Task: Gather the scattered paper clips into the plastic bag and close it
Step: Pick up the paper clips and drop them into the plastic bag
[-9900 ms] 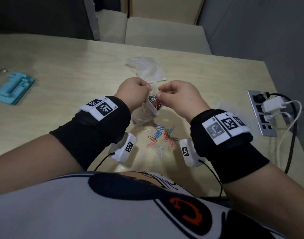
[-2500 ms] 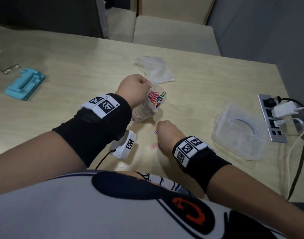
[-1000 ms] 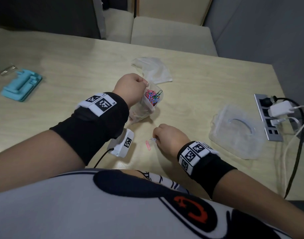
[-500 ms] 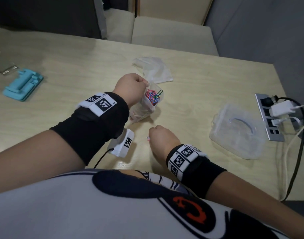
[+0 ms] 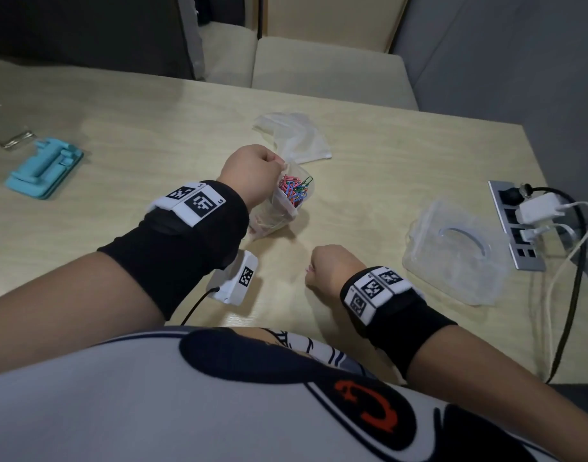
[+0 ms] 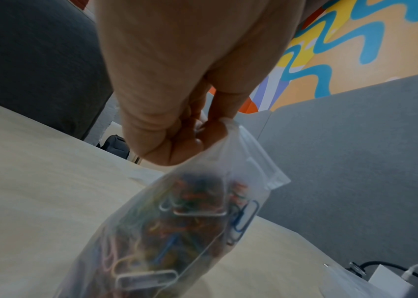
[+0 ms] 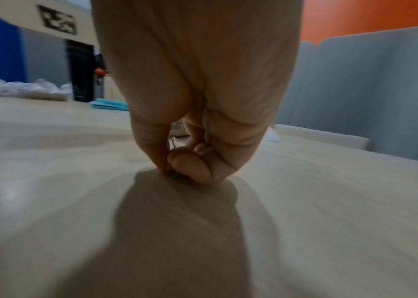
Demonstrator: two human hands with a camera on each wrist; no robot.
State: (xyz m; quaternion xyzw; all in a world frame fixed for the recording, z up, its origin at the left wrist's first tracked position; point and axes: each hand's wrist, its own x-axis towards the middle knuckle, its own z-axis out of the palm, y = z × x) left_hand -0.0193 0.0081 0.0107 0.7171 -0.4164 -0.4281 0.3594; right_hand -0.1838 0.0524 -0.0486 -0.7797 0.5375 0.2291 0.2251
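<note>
L hand [image 5: 252, 175] at frame centre pinches the top edge of the bag [image 5: 282, 208], mouth open, base on the table [image 5: 369, 155]; colored clips [image 5: 294, 193] piled inside. R hand [image 5: 329, 271] lower centre, fingers curled, fingertips [image 7: 190, 169] down on the table pinching a small clip [image 7: 173, 175], mostly hidden. Crumpled spare plastic [image 5: 296, 135] above the bag, clear box [image 5: 452, 255] and power strip [image 5: 516, 228] at right, teal stand [image 5: 43, 168] at left

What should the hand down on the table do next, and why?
Probably lift and carry its catch to the bag. The right hand is curled with fingertips pinching something small on the table, likely a paper clip, and the left hand holds the bag's mouth open, already full of clips.
</note>
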